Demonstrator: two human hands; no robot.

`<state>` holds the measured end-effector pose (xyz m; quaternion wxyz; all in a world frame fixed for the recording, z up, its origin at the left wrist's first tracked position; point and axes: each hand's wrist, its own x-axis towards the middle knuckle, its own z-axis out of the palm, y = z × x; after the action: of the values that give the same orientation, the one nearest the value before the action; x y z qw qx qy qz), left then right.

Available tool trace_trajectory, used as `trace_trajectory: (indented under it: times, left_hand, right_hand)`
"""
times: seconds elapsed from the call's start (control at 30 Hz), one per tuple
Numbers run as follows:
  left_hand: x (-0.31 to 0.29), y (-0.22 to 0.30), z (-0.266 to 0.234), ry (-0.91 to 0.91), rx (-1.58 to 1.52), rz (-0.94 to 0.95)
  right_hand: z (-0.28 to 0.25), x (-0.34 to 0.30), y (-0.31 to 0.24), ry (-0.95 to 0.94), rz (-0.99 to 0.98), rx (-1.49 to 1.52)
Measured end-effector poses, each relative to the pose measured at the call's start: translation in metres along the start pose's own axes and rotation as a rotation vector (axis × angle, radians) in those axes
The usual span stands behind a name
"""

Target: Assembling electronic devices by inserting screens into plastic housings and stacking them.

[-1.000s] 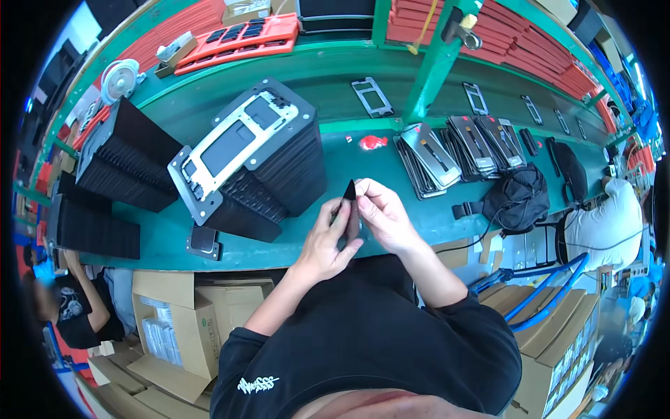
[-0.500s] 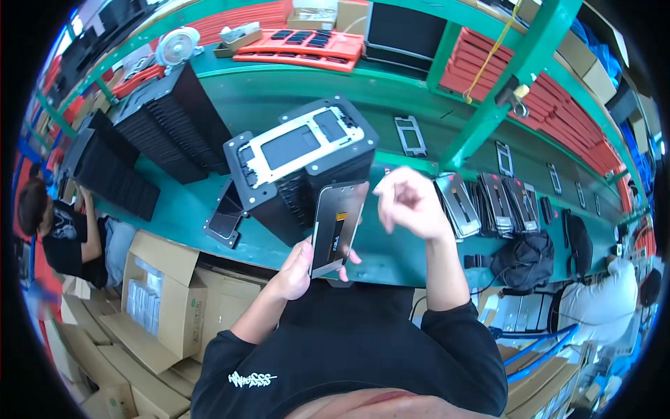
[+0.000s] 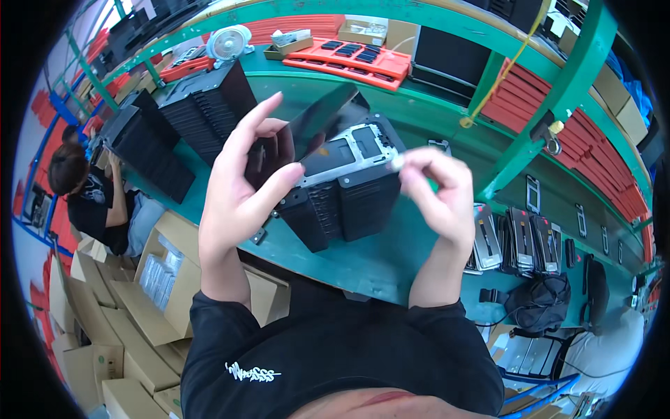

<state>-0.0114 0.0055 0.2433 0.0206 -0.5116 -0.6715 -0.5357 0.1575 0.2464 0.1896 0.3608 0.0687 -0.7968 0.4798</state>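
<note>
My left hand point(image 3: 234, 185) grips a glossy dark phone screen panel point(image 3: 317, 119) between thumb and fingers, raised and tilted above a stack of black trays point(image 3: 366, 209). On top of that stack lies a silver metal frame point(image 3: 363, 165), partly covered by the panel. At the frame's right end, my right hand point(image 3: 443, 192) is closed in a pinch. Something small and whitish shows at its fingertips, too blurred to name.
More black tray stacks point(image 3: 209, 112) stand at the left, near a seated co-worker point(image 3: 94, 188). Rows of phone panels point(image 3: 520, 241) and a black bag point(image 3: 537, 304) lie at the right. A green post point(image 3: 516, 146) rises behind; open cartons point(image 3: 171, 272) sit lower left.
My left hand has carried the panel up and forward over the tray stack and tilted it. My right hand has come down beside the frame. The view has shifted left.
</note>
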Motion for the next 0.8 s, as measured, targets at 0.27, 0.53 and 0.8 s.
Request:
trace_trajectory:
  times: [0.27,0.53,0.8]
  left_hand:
    - [0.026,-0.002,0.028,-0.134,0.387,-0.032]
    - [0.035,-0.003,0.036,-0.188,0.498,-0.009]
    - [0.032,-0.002,0.036,-0.15,0.483,0.042]
  right_hand:
    - [-0.003,0.021,0.031,0.146,0.047,-0.026]
    - [0.017,0.027,0.035,0.162,0.311,0.361]
    - [0.024,0.025,0.045,0.122,0.322,0.452]
